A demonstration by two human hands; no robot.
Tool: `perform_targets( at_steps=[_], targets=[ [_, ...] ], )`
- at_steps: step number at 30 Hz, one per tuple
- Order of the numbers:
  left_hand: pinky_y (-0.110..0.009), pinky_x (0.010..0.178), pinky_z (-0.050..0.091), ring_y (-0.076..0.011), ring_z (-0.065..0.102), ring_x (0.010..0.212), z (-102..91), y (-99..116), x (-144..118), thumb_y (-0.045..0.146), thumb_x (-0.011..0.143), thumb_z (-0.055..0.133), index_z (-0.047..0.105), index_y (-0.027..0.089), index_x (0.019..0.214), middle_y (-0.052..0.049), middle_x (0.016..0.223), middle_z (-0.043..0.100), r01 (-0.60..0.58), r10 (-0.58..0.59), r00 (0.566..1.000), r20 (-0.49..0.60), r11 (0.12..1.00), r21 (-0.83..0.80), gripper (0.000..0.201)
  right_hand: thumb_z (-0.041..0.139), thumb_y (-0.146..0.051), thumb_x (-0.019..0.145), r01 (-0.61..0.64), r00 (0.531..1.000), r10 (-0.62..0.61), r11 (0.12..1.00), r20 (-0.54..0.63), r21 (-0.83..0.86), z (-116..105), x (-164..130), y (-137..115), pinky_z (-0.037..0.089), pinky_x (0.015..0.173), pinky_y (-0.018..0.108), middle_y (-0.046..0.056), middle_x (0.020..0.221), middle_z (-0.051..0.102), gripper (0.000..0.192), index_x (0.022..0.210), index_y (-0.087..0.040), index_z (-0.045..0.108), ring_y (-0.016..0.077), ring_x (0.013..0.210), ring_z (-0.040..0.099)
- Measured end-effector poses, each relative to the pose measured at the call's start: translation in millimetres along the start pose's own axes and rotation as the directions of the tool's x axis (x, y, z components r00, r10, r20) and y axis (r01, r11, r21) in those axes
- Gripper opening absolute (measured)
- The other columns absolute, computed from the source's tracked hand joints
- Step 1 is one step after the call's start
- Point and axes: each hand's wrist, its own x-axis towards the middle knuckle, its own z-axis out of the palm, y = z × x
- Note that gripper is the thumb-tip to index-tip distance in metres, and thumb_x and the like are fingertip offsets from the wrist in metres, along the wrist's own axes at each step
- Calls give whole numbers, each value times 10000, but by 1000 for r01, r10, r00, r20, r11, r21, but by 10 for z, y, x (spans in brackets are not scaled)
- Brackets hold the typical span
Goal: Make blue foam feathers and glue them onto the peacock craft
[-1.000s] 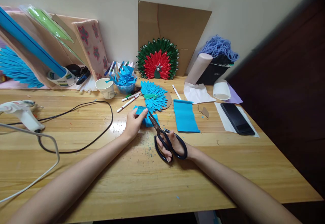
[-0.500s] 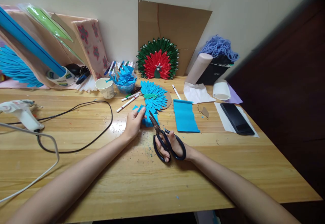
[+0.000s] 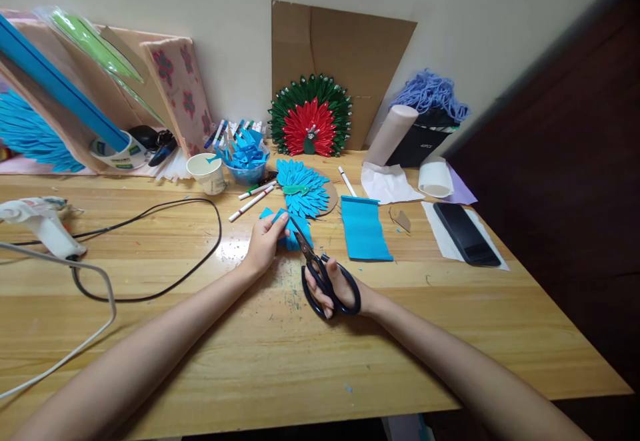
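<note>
The left hand (image 3: 264, 242) pinched a small blue paper piece (image 3: 290, 231) low over the wooden tabletop (image 3: 200, 334), and the right hand (image 3: 340, 286) was closed through the black loops of the scissors (image 3: 320, 271), blades meeting at the paper's edge, apparently mid-cut. A fan of pointed blue petals (image 3: 303, 188) already covered most of a round cardboard disc, while a flat blue paper strip (image 3: 364, 228) lay uncut just beside it.

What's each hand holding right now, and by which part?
Left hand pinches the blue paper piece at its left edge. Right hand holds the black scissors by the handle loops, fingers through them, blades at the paper.
</note>
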Motion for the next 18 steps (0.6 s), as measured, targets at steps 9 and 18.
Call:
perform_targets(
  at_steps=[9,18],
  targets=[
    [-199,400,275,-65,321,398,-21,-5,13,461,714,593,432,167,483,52,444,372,31,-31,999,-10,999,12,407,316,-861,571,-10,1000,10,1000,-2,17,-10,138,-25,329,260,169,-81,329,406,702,659,-174,435,74,241,387],
    [-190,446,298,-73,336,452,-25,-6,28,423,742,541,390,176,526,57,497,372,5,-4,997,-72,1000,5,362,270,-886,537,-50,998,49,998,26,50,-40,178,-42,353,264,173,-71,330,420,740,640,-170,428,72,240,395]
  ],
)
